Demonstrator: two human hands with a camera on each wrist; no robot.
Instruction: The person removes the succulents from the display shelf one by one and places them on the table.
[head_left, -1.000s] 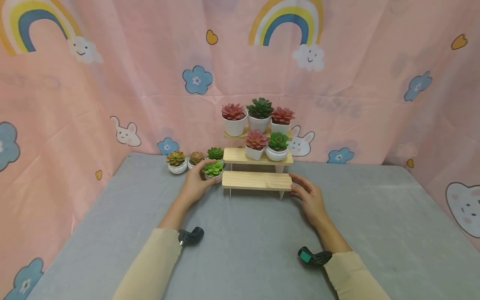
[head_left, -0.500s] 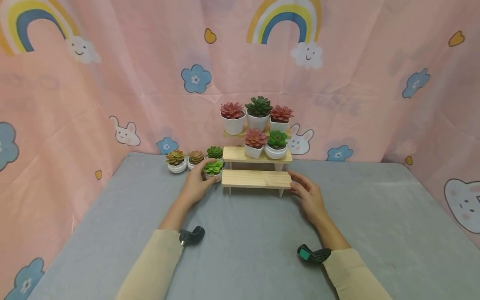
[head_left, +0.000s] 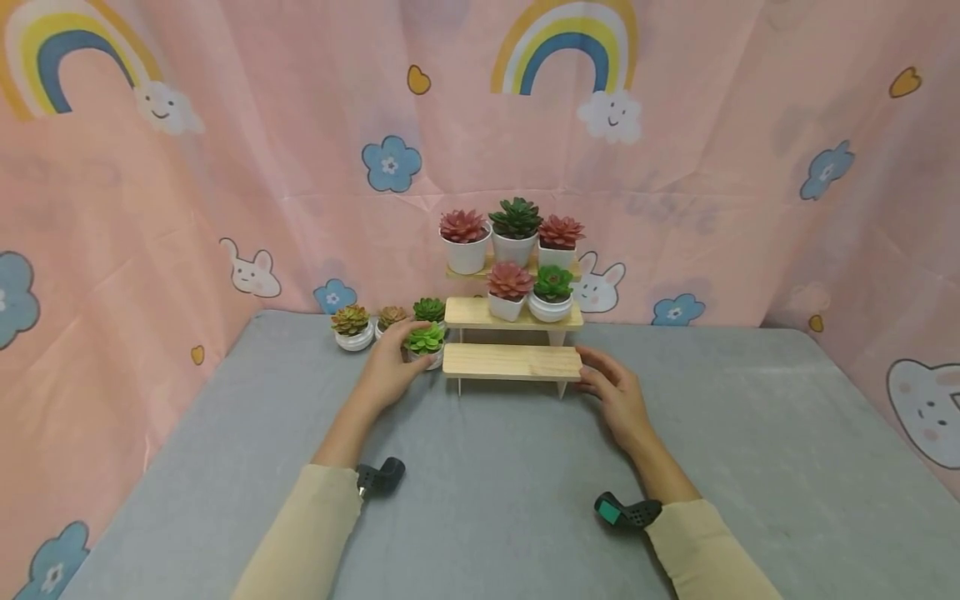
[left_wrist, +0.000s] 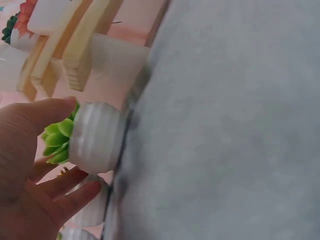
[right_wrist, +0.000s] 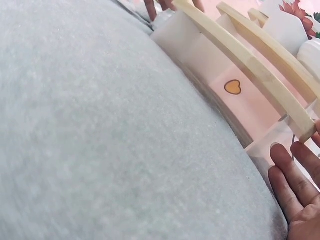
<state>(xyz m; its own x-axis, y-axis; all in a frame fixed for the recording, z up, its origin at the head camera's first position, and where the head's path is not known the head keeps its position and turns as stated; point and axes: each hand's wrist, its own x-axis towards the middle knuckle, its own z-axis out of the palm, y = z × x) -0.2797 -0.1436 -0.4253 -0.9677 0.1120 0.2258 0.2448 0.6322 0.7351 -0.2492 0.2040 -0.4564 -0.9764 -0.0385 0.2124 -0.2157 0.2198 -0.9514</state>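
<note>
A three-tier wooden display stand (head_left: 513,362) with clear legs stands at the back of the table. My left hand (head_left: 388,367) is around a small bright-green potted succulent (head_left: 425,339) beside the stand's left end, its white ribbed pot (left_wrist: 97,137) standing on the table. In the left wrist view the thumb lies on one side of the plant and the fingers on the other. My right hand (head_left: 618,396) has its fingertips against the right end of the lowest shelf; in the right wrist view its fingers (right_wrist: 295,180) are extended beside that end.
Three red and dark-green potted succulents (head_left: 514,225) fill the top shelf. A pink succulent (head_left: 508,287) and a green one (head_left: 552,290) stand on the middle shelf. More small potted succulents (head_left: 352,327) sit left of the stand. A pink printed curtain (head_left: 300,167) hangs behind the grey table (head_left: 487,492).
</note>
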